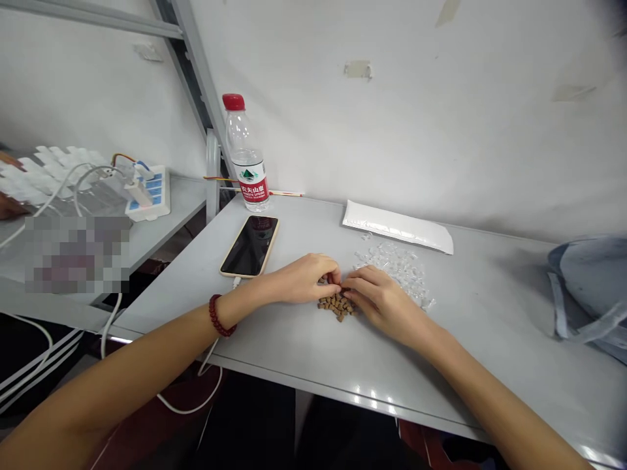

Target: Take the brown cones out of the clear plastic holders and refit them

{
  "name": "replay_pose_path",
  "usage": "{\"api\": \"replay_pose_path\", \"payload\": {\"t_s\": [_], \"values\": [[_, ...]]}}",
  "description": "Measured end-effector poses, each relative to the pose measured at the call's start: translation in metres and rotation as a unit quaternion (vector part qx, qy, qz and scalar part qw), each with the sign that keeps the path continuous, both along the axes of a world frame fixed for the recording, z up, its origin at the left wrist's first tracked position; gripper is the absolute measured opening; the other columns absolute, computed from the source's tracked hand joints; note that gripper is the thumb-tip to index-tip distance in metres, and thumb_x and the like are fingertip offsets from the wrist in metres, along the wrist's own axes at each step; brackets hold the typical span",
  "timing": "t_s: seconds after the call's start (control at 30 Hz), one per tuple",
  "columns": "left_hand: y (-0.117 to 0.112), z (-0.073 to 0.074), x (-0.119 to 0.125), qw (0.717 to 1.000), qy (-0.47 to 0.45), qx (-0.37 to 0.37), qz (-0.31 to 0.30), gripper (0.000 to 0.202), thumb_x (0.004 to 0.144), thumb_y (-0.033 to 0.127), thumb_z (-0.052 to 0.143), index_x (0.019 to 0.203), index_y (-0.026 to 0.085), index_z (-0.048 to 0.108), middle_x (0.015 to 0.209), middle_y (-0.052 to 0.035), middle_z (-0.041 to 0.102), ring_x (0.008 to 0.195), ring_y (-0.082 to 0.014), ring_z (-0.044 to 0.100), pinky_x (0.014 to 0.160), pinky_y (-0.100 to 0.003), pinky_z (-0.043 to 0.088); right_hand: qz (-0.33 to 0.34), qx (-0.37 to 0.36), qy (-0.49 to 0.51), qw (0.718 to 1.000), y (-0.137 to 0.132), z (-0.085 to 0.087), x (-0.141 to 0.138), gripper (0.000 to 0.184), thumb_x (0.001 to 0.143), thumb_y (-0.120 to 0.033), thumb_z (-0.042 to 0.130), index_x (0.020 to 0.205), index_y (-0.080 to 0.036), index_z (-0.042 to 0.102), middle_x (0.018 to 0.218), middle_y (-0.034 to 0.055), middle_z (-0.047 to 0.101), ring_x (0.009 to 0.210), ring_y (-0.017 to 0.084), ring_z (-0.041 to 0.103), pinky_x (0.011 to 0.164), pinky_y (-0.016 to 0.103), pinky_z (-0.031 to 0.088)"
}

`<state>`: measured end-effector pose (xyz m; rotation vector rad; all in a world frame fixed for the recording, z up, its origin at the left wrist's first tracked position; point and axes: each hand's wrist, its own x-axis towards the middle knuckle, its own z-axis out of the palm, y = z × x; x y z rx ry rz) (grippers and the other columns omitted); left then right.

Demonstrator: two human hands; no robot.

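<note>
Left hand (313, 277): fingers curled near thumb. Right hand (381, 299): fingers bent. Both at brown pieces (337, 308); closure, held contents: cannot tell.

Around our brown pieces (337, 307) we see a dark-red bracelet (215, 318) at nine o'clock, a red-and-white label (253, 185) at eleven, a white packet (398, 227) at one.

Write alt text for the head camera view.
A person's bare left hand and bare right hand are close together at a pile of small, chunky brown pieces on a glossy grey table. Beyond lie scattered transparent bits and a long white packet; leftward are a black-screened phone and red-capped clear bottle.
</note>
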<state>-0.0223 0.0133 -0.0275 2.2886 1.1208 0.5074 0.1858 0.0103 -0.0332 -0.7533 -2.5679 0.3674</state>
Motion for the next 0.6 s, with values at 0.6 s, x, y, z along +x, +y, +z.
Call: {"api": "replay_pose_path", "payload": {"t_s": [0.6], "values": [[0.004, 0.008, -0.01, 0.997, -0.046, -0.039, 0.049, 0.009, 0.08, 0.024, 0.061, 0.083, 0.017, 0.067, 0.081, 0.0, 0.068, 0.073, -0.013, 0.056, 0.067, -0.024, 0.043, -0.049, -0.043, 0.065, 0.996, 0.002, 0.017, 0.014, 0.015, 0.091, -0.02, 0.052, 0.1, -0.018, 0.064, 0.096, 0.0072, 0.066, 0.089, 0.018, 0.061, 0.079, 0.034, 0.051]]}}
